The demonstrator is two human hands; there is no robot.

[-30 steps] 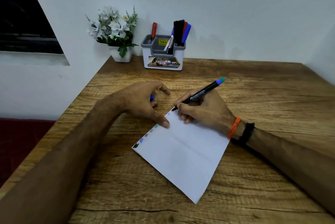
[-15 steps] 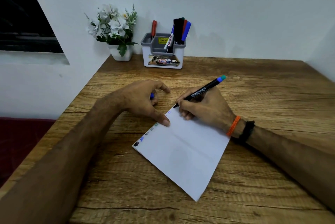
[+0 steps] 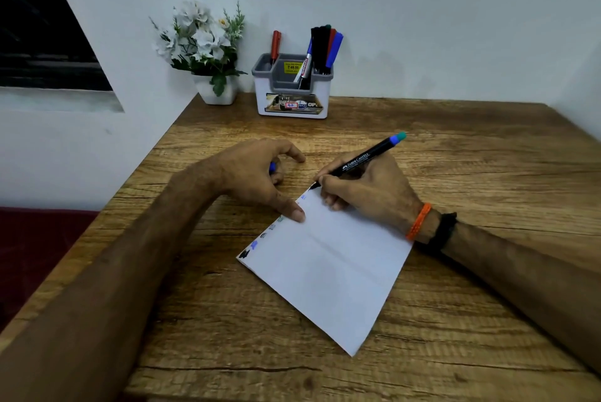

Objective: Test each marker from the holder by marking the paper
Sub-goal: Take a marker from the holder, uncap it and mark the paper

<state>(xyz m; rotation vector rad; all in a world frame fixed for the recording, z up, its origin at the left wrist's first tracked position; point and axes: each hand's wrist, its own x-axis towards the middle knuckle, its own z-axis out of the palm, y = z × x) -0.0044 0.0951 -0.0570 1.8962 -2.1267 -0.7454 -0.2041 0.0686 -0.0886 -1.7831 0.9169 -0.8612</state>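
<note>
1. The wooden bench fills the view, running back to the white wall.
2. A sheet of paper lies flat on it, turned at an angle, with a row of small colour marks down its left edge.
3. The right hand rests on the paper's far corner, fingers curled tight around a black marker; the tip touches the paper right at that corner, and the blue-green end tilts up and to the right.
4. The left hand sits just beside it, loosely curled. Its thumb presses on the paper's left edge, the forefinger reaches out to the bench, and a blue cap peeks from under the palm, held by the curled fingers.
5. At the back, the marker holder stands against the wall, well apart from the hands, with black, red and blue markers upright in it.
6. A small pot of white flowers stands just left of the holder.
7. An orange band and a black band ring the right wrist.
</note>
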